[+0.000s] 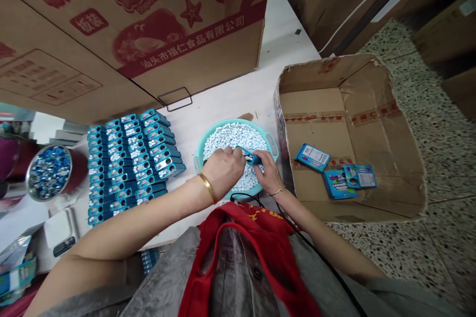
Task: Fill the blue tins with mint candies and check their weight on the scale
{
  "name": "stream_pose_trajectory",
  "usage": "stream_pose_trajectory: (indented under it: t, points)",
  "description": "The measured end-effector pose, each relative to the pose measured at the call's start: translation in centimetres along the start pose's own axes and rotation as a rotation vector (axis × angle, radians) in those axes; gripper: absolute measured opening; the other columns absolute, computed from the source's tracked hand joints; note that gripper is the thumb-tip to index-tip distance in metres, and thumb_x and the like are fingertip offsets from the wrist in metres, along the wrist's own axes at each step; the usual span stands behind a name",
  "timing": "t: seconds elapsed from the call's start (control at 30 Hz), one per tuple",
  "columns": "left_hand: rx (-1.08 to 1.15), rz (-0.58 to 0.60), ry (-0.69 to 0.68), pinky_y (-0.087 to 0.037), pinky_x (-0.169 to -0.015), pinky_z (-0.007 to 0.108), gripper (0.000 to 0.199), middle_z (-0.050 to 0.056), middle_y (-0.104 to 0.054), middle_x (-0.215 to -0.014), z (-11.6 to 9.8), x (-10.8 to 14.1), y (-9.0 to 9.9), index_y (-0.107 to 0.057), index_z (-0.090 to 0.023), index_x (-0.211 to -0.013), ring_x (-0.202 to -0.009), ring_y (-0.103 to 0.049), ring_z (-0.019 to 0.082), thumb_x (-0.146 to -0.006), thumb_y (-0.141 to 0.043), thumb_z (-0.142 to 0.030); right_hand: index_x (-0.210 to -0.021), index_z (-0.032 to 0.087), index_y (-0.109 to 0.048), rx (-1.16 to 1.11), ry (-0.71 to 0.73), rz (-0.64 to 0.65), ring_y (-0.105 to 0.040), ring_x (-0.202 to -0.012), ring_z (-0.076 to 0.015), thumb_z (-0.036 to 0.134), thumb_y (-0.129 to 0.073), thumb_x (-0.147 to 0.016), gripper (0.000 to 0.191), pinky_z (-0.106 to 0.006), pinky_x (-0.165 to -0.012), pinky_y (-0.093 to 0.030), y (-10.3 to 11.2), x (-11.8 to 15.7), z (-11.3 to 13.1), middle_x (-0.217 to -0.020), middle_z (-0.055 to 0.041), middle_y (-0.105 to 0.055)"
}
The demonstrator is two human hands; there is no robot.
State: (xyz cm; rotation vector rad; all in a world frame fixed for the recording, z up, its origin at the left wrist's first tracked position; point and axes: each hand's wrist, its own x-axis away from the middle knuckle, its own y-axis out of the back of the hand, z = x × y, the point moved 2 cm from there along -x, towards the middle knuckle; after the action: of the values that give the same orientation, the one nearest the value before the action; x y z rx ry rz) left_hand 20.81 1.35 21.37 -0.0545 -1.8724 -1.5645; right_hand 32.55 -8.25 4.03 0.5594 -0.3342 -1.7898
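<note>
A small blue candy box [250, 156] is held over a turquoise basin [200, 151] of small white candies [232, 133]. My right hand [268, 176] grips the box's right side between thumb and fingers. At its left end, my left hand [225, 168] is closed with fingers curled against the box; the fingertips are partly hidden. White candies show in the box's opening. Left of the basin stand rows of blue candy boxes [130, 161], many with white candies visible in their round holes.
A large open cardboard carton [316, 99] stands at the right with a few blue packs [339, 184] inside. Big printed cartons [208, 59] rise behind the table. At the left are a metal bowl of blue-wrapped pieces [50, 171] and a white scale-like device [61, 232].
</note>
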Motion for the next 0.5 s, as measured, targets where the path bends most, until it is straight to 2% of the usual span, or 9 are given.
stream_pose_trajectory:
  t: [0.07, 0.13, 0.2, 0.27, 0.37, 0.43, 0.5]
  points:
    - [0.013, -0.059, 0.012, -0.047, -0.07, 0.035, 0.025, 0.012, -0.059, -0.094, 1.2, 0.0, -0.9, -0.059, -0.012, -0.098, -0.091, -0.058, 0.025, -0.093, -0.034, -0.011, -0.12, 0.022, -0.049, 0.002, -0.017, -0.016, -0.053, -0.11, -0.0254, 0.01, -0.045, -0.081, 0.041, -0.046, -0.098, -0.045, 0.1, 0.0, -0.2, -0.115, -0.0111, -0.055]
    - [0.053, -0.149, 0.067, -0.047, -0.073, 0.034, 0.024, 0.01, -0.058, -0.099, 3.4, -0.5, -3.1, -0.056, -0.014, -0.106, -0.092, -0.056, 0.023, -0.092, -0.037, -0.012, -0.12, 0.023, -0.049, 0.008, -0.04, -0.039, -0.054, -0.109, -0.0254, 0.011, -0.046, -0.082, 0.04, -0.046, -0.097, -0.045, 0.4, 0.0, -0.5, -0.114, -0.0107, -0.055]
    - [0.123, -0.2, 0.156, -0.046, -0.079, 0.035, 0.029, 0.011, -0.057, -0.107, 5.8, -1.6, -6.7, -0.052, -0.015, -0.116, -0.098, -0.054, 0.023, -0.091, -0.038, -0.011, -0.119, 0.023, -0.049, 0.019, -0.066, -0.071, -0.054, -0.108, -0.0254, 0.013, -0.047, -0.082, 0.038, -0.046, -0.095, -0.046, 1.0, -0.1, -0.9, -0.113, -0.0104, -0.056]
    - [0.236, -0.136, 0.227, -0.045, -0.084, 0.038, 0.032, 0.013, -0.055, -0.11, 7.3, -3.2, -11.1, -0.051, -0.014, -0.118, -0.101, -0.052, 0.025, -0.091, -0.034, -0.008, -0.12, 0.022, -0.049, 0.033, -0.094, -0.103, -0.054, -0.106, -0.0254, 0.016, -0.05, -0.083, 0.037, -0.045, -0.093, -0.046, 1.6, -0.1, -1.4, -0.112, -0.0104, -0.056]
    - [0.316, -0.088, 0.208, -0.044, -0.088, 0.039, 0.03, 0.014, -0.056, -0.111, 6.9, -5.7, -16.7, -0.054, -0.013, -0.113, -0.103, -0.051, 0.024, -0.092, -0.033, -0.01, -0.119, 0.022, -0.048, 0.054, -0.134, -0.139, -0.055, -0.102, -0.0249, 0.021, -0.054, -0.084, 0.036, -0.043, -0.089, -0.048, 2.2, -0.1, -2.2, -0.11, -0.0098, -0.056]
    - [0.373, -0.078, 0.167, -0.044, -0.09, 0.036, 0.03, 0.012, -0.056, -0.112, 5.4, -6.8, -19.1, -0.054, -0.015, -0.114, -0.105, -0.051, 0.023, -0.091, -0.035, -0.01, -0.119, 0.022, -0.049, 0.051, -0.173, -0.164, -0.056, -0.099, -0.0242, 0.025, -0.057, -0.084, 0.036, -0.043, -0.087, -0.048, 2.3, 0.0, -2.7, -0.108, -0.0087, -0.057]
    - [0.442, -0.071, 0.126, -0.045, -0.09, 0.034, 0.033, 0.011, -0.057, -0.114, 3.6, -7.5, -20.5, -0.053, -0.016, -0.117, -0.106, -0.051, 0.022, -0.088, -0.038, -0.007, -0.119, 0.023, -0.048, 0.019, -0.216, -0.194, -0.056, -0.098, -0.0235, 0.029, -0.059, -0.083, 0.039, -0.042, -0.088, -0.047, 2.3, 0.1, -3.2, -0.107, -0.0079, -0.057]
